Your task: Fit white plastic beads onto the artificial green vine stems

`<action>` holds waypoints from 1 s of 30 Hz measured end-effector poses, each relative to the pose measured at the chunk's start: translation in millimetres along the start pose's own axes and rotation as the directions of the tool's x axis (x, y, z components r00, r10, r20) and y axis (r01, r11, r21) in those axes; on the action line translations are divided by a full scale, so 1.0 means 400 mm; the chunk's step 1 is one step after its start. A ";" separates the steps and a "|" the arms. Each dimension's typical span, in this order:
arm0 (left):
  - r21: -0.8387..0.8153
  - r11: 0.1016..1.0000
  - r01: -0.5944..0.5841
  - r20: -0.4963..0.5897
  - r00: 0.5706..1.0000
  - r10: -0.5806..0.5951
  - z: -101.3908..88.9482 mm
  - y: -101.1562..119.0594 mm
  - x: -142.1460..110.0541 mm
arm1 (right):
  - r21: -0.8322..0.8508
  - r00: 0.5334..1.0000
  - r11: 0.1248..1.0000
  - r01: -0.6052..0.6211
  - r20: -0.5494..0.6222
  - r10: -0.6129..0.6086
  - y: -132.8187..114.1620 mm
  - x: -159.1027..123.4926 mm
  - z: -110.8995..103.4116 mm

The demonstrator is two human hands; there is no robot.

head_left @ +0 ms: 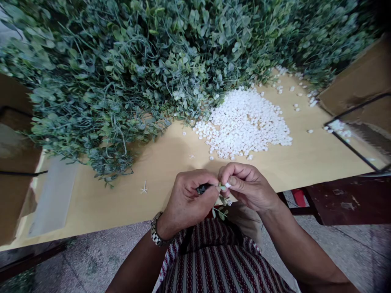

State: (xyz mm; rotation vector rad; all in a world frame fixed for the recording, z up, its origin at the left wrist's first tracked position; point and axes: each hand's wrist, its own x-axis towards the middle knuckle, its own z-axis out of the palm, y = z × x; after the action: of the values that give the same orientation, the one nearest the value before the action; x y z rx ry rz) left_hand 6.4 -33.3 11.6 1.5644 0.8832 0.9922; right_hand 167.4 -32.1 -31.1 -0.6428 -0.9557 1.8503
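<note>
My left hand [195, 195], with a watch on its wrist, is closed around a sprig of artificial greenery [220, 212]. Leaves of the sprig hang below the fingers, over my lap. My right hand [247, 185] touches it from the other side, thumb and forefinger pinching a small white bead-like piece [227, 184] against a leafy tip. Just beyond both hands lies a heap of small white pieces [247, 122]. Part of the sprig's stem is hidden inside my left fist.
A large mass of artificial greenery [137, 69] covers the back of the table [165, 162]. Cardboard pieces with black rods stand at the left [15, 162] and right [357, 85]. Two small white star-shaped bits [143, 188] lie on the left. A dark red bench [345, 199] stands at the lower right.
</note>
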 end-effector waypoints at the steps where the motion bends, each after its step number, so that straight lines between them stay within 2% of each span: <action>1: 0.006 1.000 -0.010 -0.004 1.000 0.010 0.000 0.000 0.000 | -0.005 1.000 1.000 0.000 -0.003 0.000 0.001 -0.001 -0.001; 9: 0.112 0.992 -0.065 -0.053 0.996 0.071 0.003 -0.009 -0.004 | -0.108 0.999 0.993 0.043 -0.025 -0.046 0.009 -0.009 -0.008; 16: 0.209 0.973 -0.094 -0.073 0.991 0.112 0.003 -0.015 -0.006 | -0.268 0.980 0.953 0.141 -0.102 -0.174 0.008 -0.008 0.012; 24: 0.246 0.959 -0.138 -0.095 0.982 0.165 0.009 -0.027 -0.009 | -0.309 0.968 0.941 0.139 -0.158 -0.195 0.015 -0.006 0.014; 30: 0.246 0.960 -0.131 -0.120 0.979 0.164 0.013 -0.031 -0.008 | -0.365 0.961 0.917 0.161 -0.154 -0.230 0.012 -0.006 0.016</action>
State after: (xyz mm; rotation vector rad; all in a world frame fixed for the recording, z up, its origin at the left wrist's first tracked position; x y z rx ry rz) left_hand 9.4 -35.6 -1.5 1.8012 1.0236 1.1470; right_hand 161.3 -37.9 -31.6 -0.8903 -1.1836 1.4216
